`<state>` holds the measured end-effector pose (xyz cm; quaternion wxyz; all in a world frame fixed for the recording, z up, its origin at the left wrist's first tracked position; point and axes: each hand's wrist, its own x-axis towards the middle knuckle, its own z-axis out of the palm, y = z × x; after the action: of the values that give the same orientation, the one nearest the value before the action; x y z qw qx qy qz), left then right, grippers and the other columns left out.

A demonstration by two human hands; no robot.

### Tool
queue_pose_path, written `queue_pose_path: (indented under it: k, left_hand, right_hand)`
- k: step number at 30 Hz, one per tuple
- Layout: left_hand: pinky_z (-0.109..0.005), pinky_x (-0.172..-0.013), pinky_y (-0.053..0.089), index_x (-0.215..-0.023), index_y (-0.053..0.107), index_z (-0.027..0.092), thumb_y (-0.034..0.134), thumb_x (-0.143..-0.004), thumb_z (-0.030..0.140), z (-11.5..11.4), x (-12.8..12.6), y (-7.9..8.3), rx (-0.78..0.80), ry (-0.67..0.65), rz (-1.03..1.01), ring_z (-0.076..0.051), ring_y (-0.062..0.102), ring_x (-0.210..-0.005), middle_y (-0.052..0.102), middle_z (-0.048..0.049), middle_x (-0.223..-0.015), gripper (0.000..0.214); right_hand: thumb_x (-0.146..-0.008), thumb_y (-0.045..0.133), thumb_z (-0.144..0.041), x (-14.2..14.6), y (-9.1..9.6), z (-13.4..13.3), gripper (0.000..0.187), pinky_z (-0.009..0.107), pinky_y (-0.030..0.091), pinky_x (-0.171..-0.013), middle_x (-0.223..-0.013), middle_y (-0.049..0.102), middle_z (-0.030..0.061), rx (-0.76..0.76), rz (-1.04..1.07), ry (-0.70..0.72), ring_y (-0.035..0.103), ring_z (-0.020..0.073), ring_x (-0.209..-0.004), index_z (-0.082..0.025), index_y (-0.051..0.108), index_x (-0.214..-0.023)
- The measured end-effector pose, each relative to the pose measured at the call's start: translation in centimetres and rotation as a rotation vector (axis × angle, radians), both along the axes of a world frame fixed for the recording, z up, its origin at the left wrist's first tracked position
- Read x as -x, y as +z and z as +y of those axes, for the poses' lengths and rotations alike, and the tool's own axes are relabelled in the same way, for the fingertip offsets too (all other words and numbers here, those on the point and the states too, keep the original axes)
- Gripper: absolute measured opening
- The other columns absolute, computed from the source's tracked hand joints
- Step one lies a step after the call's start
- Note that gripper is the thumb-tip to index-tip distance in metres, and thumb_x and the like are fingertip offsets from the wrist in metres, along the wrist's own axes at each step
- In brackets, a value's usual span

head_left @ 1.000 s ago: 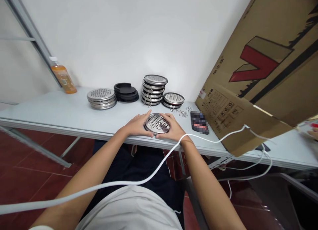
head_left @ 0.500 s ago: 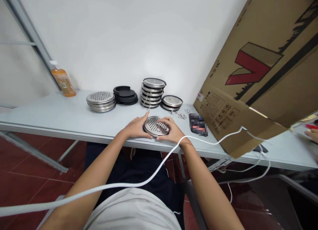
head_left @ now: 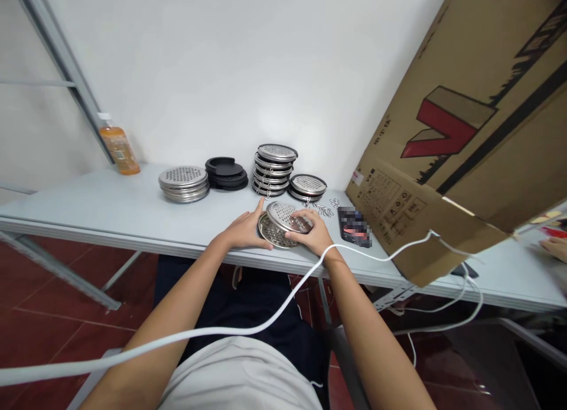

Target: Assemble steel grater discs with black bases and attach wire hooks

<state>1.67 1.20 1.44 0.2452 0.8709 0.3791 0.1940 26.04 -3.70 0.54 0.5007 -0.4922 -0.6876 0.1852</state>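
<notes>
My right hand (head_left: 316, 234) grips a round, perforated metal lid (head_left: 283, 214), raised and tilted at the front of the table. Below it lies a shallow round metal base (head_left: 277, 236) with a holed pattern inside, its right part covered by the lid and hand. Curled around the base's left rim is my left hand (head_left: 245, 230), thumb in front and a finger pointing up behind. Just behind stands a tall stack of silver and black round holders (head_left: 271, 171). A shorter stack (head_left: 308, 187) sits to its right, with loose wire clips (head_left: 325, 210) in front.
Perforated metal discs (head_left: 183, 184) and black round trays (head_left: 225, 173) are stacked at left. An orange bottle (head_left: 119, 147) stands further left. On the right are a blurred-out dark item (head_left: 355, 227) and a big cardboard box (head_left: 394, 197). A white cable (head_left: 248, 330) crosses my arms. Another person's hand (head_left: 556, 244) shows far right.
The metal lid, which lay flat between my hands, has been lifted and tilted by my right hand, exposing the base beneath. My left hand stays at the left rim.
</notes>
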Motion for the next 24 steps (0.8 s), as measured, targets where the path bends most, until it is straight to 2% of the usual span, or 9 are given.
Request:
queue_pose_path:
  k: [3,5,11,15,17,20,22,24]
  left_hand:
    - [-0.047,-0.111,0.028,-0.155,-0.015,0.021,0.078,-0.057,0.065,0.1,0.1,-0.1,-0.006,-0.034,0.018,-0.038,0.035,-0.141,0.037,-0.0168,-0.154,0.143]
    - [-0.048,-0.112,0.027,-0.156,-0.014,0.022,0.079,-0.057,0.064,0.1,0.1,-0.2,-0.009,-0.034,0.006,-0.038,0.035,-0.141,0.039,-0.0164,-0.154,0.142]
    - [-0.048,-0.110,0.031,-0.157,-0.010,0.023,0.079,-0.058,0.064,0.1,0.2,-0.2,-0.019,0.002,-0.013,-0.038,0.039,-0.138,0.044,-0.0141,-0.150,0.139]
    - [-0.047,-0.110,0.033,-0.157,-0.009,0.023,0.076,-0.062,0.066,-0.3,0.1,0.0,-0.049,0.027,0.014,-0.036,0.039,-0.138,0.042,-0.0140,-0.152,0.134]
    - [-0.047,-0.113,0.031,-0.158,0.002,0.023,0.074,-0.065,0.066,-0.7,0.0,0.1,-0.114,0.023,0.015,-0.036,0.035,-0.141,0.034,-0.0149,-0.156,0.126]
    - [-0.049,-0.117,0.025,-0.153,0.033,0.024,0.071,-0.070,0.064,-1.3,-0.1,0.2,-0.250,-0.015,0.020,-0.035,0.027,-0.145,0.027,-0.0132,-0.159,0.099]
    - [-0.049,-0.117,0.025,-0.141,0.052,0.027,0.067,-0.076,0.061,-1.7,-0.1,0.3,-0.294,-0.045,0.011,-0.035,0.029,-0.144,0.031,-0.0107,-0.157,0.075]
    - [-0.047,-0.115,0.031,-0.130,0.062,0.027,0.061,-0.083,0.058,-1.8,-0.1,0.5,-0.269,-0.055,-0.029,-0.032,0.037,-0.139,0.037,-0.0090,-0.154,0.056]
  right_hand:
    - [-0.058,0.084,-0.051,-0.2,0.2,0.2,0.048,0.048,0.040,-0.105,-0.101,0.063,0.0056,-0.023,0.136,-0.107,0.058,0.0262,-0.104,-0.022,0.069,-0.092]
    - [-0.061,0.081,-0.051,-0.3,0.2,0.3,0.046,0.047,0.043,-0.103,-0.103,0.065,0.0057,-0.009,0.267,-0.121,0.060,0.0259,-0.103,-0.021,0.067,-0.092]
    - [-0.071,0.069,-0.058,-1.0,0.0,0.6,0.052,0.040,0.053,-0.087,-0.119,0.063,0.0051,0.094,0.749,-0.004,0.063,0.0247,-0.105,-0.027,0.060,-0.111]
    - [-0.077,0.059,-0.064,-1.4,-0.2,0.9,0.052,0.041,0.055,-0.083,-0.127,0.060,0.0055,0.122,0.914,0.055,0.065,0.0251,-0.105,-0.029,0.057,-0.116]
    - [-0.078,0.056,-0.066,-1.5,-0.2,1.0,0.054,0.042,0.055,-0.083,-0.129,0.059,0.0060,0.137,0.917,0.043,0.064,0.0255,-0.107,-0.028,0.057,-0.116]
    - [-0.077,0.057,-0.067,-1.6,-0.3,1.1,0.054,0.042,0.056,-0.085,-0.130,0.060,0.0062,0.142,0.882,0.028,0.062,0.0259,-0.111,-0.029,0.058,-0.116]
    - [-0.076,0.060,-0.065,-1.6,-0.4,1.2,0.052,0.042,0.055,-0.087,-0.128,0.061,0.0055,0.147,0.868,0.008,0.062,0.0258,-0.111,-0.029,0.058,-0.113]
    - [-0.075,0.063,-0.063,-1.6,-0.4,1.1,0.049,0.042,0.055,-0.088,-0.127,0.062,0.0047,0.157,0.882,-0.011,0.063,0.0255,-0.110,-0.030,0.059,-0.110]
